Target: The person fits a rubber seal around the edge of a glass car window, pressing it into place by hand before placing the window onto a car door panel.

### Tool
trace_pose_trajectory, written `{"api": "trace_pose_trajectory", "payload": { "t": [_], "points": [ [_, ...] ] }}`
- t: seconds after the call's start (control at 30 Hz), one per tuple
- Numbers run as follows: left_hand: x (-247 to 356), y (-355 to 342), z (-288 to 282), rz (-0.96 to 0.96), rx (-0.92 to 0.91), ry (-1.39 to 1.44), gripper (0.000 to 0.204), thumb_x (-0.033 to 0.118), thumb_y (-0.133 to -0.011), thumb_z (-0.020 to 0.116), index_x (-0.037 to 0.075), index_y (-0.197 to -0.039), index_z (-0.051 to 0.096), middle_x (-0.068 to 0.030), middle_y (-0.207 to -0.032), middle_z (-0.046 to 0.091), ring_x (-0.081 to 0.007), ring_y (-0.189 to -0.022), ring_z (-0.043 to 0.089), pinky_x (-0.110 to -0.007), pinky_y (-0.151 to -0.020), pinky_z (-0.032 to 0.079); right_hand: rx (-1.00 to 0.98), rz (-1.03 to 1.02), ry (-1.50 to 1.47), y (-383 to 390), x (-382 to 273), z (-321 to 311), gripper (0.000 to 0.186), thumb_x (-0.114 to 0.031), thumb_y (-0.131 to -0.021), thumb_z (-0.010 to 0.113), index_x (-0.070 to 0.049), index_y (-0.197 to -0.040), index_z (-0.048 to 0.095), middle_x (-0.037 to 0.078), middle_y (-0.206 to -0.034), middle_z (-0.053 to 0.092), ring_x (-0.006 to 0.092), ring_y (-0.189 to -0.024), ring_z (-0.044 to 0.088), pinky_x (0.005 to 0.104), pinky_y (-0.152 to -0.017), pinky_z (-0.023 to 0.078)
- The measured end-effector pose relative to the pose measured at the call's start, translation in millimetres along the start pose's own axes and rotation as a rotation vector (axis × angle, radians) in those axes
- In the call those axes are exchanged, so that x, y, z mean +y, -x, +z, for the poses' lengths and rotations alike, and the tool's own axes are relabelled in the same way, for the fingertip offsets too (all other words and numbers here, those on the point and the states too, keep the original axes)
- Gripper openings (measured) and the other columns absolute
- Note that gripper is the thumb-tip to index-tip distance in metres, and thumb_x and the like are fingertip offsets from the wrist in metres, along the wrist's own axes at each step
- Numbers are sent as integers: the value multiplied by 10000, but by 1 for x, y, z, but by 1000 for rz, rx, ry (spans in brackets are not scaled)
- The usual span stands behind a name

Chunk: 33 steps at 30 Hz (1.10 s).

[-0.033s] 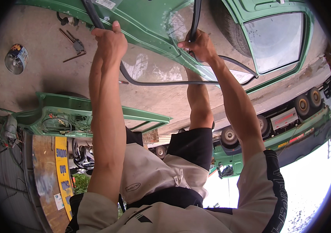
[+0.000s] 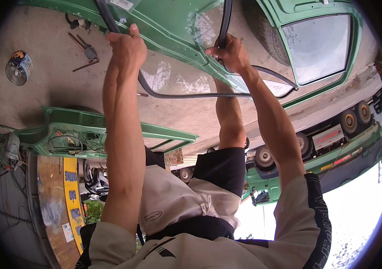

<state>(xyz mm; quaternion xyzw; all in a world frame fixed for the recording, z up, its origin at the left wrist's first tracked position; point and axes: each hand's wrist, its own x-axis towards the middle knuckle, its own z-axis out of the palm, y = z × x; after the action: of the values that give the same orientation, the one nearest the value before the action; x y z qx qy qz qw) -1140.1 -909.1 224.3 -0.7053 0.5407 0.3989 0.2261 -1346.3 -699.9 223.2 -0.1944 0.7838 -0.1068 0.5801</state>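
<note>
My left hand (image 2: 128,48) is closed round a black rubber seal strip (image 2: 195,96), with its thumb pointing up. The fingers of my right hand (image 2: 232,54) wrap another length of the same strip farther right. From both fists the strip runs up past the top edge. Below them it sags in a long curve across my leg and bends into a loop at the right. Behind my hands lies a green painted vehicle door panel (image 2: 168,22), its lower edge slanting down to the right. Parts of the strip are hidden behind my hands and forearms.
A second green door (image 2: 72,117) with exposed wires lies at left. Another green door with glass (image 2: 318,49) and a tyre (image 2: 262,31) are at upper right. On the concrete floor are a metal tool (image 2: 85,50) and a can (image 2: 19,68). A green truck (image 2: 334,163) stands behind.
</note>
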Motion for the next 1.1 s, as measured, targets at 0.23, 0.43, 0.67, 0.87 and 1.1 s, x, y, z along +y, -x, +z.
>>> {"api": "trace_pose_trajectory", "payload": {
  "t": [0.23, 0.43, 0.67, 0.87, 1.1],
  "points": [
    [-7, -6, -2, 45, 0, -4, 819, 430, -1066, 471, -234, -1386, 114, -463, -1376, 407, -526, -1267, 537, -524, -1063, 467, -104, -106, -39, -11, -5, -8, 364, -245, -797, 878, 0, -889, 625, 63, -766, 675, 190, -744, 670, 355, -728, 525],
    [-1, -2, -1, -5, -5, -29, 799, 438, -1069, 461, -236, -1380, 167, -433, -1409, 450, -473, -1301, 546, -464, -1093, 443, -9, -124, -78, 6, 1, 5, 348, -177, -804, 857, -10, -1011, 633, 66, -807, 702, 261, -778, 691, 378, -762, 533],
    [-7, -8, -5, 60, -29, 48, 826, 442, -1060, 483, -236, -1373, 131, -457, -1372, 433, -510, -1258, 558, -504, -1068, 470, 59, -184, -194, 19, 35, 29, 427, -246, -833, 847, -20, -1090, 592, 148, -964, 747, 328, -925, 722, 416, -822, 530],
    [-10, -15, 4, 54, 29, -21, 861, 485, -1049, 481, -254, -1376, 183, -419, -1368, 510, -480, -1251, 587, -453, -1053, 476, -110, -115, -45, 21, 52, 24, 405, -274, -814, 859, -16, -1024, 627, 96, -884, 678, 259, -857, 657, 379, -813, 506],
    [-48, -27, 36, 236, 295, 48, 667, 361, -995, 681, -29, -1439, 372, -393, -1318, 566, -423, -1135, 673, -523, -1001, 511, -100, -150, 72, 10, 48, 36, 587, -404, -738, 912, 37, -1047, 679, 162, -865, 669, 358, -844, 660, 426, -803, 506]
  ]
}}
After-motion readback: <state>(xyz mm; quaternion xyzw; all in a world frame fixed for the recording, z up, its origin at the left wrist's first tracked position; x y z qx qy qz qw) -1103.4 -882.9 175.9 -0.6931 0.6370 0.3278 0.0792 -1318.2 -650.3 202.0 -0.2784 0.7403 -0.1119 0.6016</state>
